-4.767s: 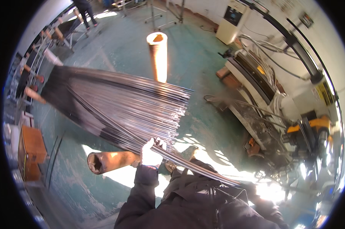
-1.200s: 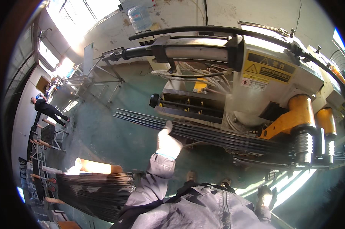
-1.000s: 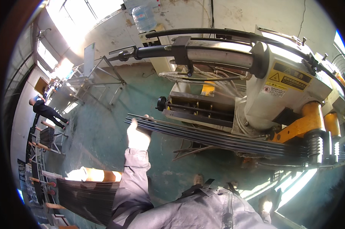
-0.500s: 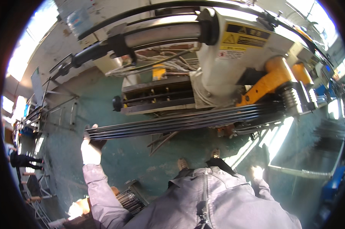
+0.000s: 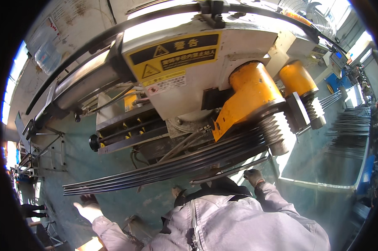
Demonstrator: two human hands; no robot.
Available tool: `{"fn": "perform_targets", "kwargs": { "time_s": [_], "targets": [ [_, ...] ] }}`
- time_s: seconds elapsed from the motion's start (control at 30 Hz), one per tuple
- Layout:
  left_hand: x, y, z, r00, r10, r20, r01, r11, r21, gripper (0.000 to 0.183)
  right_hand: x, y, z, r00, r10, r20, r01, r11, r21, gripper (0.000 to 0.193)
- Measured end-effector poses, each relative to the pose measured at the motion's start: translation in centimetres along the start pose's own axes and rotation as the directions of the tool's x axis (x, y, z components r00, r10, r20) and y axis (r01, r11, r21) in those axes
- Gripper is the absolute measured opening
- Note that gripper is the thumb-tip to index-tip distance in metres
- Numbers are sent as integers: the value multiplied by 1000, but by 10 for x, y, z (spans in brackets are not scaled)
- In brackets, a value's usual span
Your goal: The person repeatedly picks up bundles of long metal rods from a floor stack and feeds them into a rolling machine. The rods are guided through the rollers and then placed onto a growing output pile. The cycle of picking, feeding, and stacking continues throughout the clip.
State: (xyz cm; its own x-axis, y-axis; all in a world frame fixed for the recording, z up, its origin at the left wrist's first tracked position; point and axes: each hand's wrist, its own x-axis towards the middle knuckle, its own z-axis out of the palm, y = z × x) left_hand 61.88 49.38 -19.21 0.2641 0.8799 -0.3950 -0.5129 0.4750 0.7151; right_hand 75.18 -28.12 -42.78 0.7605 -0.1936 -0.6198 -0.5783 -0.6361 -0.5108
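A bundle of several long dark metal tubes runs from the left end up to the machine at the right. My left hand, gloved with a pale back and dark fingers, is just below the bundle's left ends. Its fingers are spread and it holds nothing. My right hand, in a dark glove, is low and close to my body, near the right end of a separate bar. Its fingers are small and dark here, so their grip cannot be made out.
Ahead stands a pale bending machine with a yellow and black warning label. Orange housings carry ribbed pale rollers. A metal-edged frame and a pile of dark rods lie right; metal stands are left.
My left hand has let go of the tubes' left ends and dropped below them. The view has swung right and closer to the machine. My right hand has come in nearer the machine.
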Motion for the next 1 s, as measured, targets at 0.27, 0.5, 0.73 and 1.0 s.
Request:
{"fn": "perform_targets", "kwargs": {
  "time_s": [0.27, 0.5, 0.73, 1.0],
  "targets": [
    [-131, -202, -25, 830, -557, -17, 551, 825, -126, 57, 85, 34, -96, 973, -165, 160, 212, 912, -351, 34],
    [-170, -235, -10, 601, -771, 210, 799, 573, -182, 40, 76, 33, -78, 996, -1, 88, 3, 1000, -20, 33],
    [-162, -216, 15, 467, -645, 605, 650, 714, 260, 34, -31, 43, -49, 996, 81, -33, -70, 966, 248, 35],
    [-195, -210, 35, 298, -570, 765, 620, 725, 299, 28, -116, -29, -111, 926, -54, -374, 219, 883, 414, 37]
  ]
}}
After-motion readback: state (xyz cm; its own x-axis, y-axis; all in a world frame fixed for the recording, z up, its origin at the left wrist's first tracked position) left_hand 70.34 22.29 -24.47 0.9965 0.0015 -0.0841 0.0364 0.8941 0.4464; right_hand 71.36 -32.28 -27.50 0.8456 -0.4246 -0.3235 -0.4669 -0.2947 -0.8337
